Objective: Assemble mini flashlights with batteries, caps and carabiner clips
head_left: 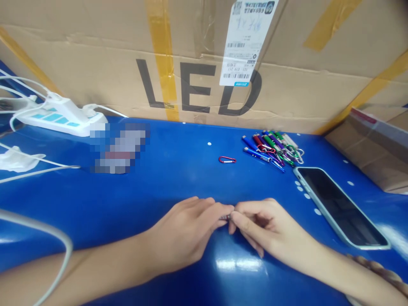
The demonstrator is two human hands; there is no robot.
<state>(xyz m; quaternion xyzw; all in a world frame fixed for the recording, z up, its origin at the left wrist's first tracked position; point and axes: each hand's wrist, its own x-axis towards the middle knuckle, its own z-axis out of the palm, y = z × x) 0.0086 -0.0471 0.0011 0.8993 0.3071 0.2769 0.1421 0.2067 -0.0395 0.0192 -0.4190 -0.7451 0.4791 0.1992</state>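
My left hand [191, 229] and my right hand [266, 223] meet over the blue table, both closed. Between their fingertips shows the end of a small dark metallic piece [225, 217]; most of it is hidden by the fingers, so its kind is unclear. The right thumb and index finger pinch one end, while the left fingers wrap the other. Beyond the hands lies a red carabiner [227, 160]. Farther right is a pile of keychain penlights [270, 146] in blue, red, green, purple and silver, with carabiners attached to several.
A phone [342, 206] in a pale case lies at right. A large cardboard box [111, 55] stands along the back, another box [369, 148] at right. A white power strip [60, 117] and cables occupy the left; one cable [60, 238] crosses before my left forearm. Behind is a blurred-out item [123, 148].
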